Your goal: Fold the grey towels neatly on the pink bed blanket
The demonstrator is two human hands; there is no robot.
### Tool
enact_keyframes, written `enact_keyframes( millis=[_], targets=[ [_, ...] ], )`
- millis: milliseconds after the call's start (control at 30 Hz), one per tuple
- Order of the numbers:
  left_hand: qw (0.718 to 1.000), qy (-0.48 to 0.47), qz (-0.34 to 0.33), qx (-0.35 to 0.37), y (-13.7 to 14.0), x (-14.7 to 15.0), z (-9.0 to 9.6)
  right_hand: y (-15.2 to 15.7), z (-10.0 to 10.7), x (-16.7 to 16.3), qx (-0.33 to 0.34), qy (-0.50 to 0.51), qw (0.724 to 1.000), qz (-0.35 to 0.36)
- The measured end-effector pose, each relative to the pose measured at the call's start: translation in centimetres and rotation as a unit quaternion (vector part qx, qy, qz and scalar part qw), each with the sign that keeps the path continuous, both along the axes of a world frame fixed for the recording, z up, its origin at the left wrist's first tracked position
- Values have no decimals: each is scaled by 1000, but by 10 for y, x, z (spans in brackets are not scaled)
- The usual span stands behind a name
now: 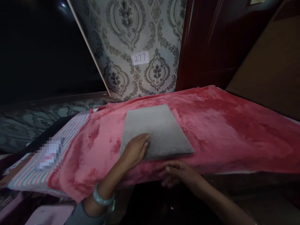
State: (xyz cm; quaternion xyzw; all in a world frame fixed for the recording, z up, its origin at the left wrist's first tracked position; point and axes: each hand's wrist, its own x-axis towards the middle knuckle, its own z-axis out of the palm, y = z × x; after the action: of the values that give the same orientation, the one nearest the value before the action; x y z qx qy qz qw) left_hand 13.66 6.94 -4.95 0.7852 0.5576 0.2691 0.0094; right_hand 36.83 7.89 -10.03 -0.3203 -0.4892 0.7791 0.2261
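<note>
A grey, soft-looking flat square pad [161,128] lies on a pink and red plush blanket [225,137]. My left hand [136,149] rests on the pad's near left part, fingers stretched out over its surface and not wrapped round it. A pale bangle circles that wrist. My right hand [180,173] hovers just off the pad's near edge, in front of the blanket's edge. Its fingers are loosely bent and apart, somewhat blurred, with nothing visible in them.
At the left, a striped cloth [72,128] shows beside the blanket, with a blurred-out pale item [49,154] on it. A large dark screen [47,47] stands behind. Patterned wallpaper [126,28] bears a paper marked 277 [140,58]. A dark red wooden panel [211,40] rises behind.
</note>
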Motion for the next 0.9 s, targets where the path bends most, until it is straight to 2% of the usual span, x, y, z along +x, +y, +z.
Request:
enact_keyframes(
  millis=[33,100,167,233,300,367,467,567,700,900],
  targets=[
    [1000,13,11,0,5,-1,0,2,5,7,73,-35,997,10],
    [999,39,28,-3,14,3,-4,12,15,15,246,-79,964,-54],
    [997,62,35,-16,19,11,-10,29,23,13,409,-112,896,-132],
    [995,84,37,-32,22,22,-17,48,22,1,519,-167,825,-147],
    [992,108,34,-61,22,30,-26,64,12,-13,580,-250,768,-106],
    [987,127,32,-91,21,35,-36,73,-3,-24,609,-331,718,-56],
    [984,138,37,-108,19,37,-47,76,-18,-30,633,-391,668,-6],
    [984,138,29,-111,20,33,-50,77,-19,-25,638,-409,652,24],
    [979,148,17,-138,29,6,-46,93,-20,-8,628,-417,657,33],
    [946,185,183,-195,38,-65,-33,132,-23,30,584,-458,669,26]
  ],
)
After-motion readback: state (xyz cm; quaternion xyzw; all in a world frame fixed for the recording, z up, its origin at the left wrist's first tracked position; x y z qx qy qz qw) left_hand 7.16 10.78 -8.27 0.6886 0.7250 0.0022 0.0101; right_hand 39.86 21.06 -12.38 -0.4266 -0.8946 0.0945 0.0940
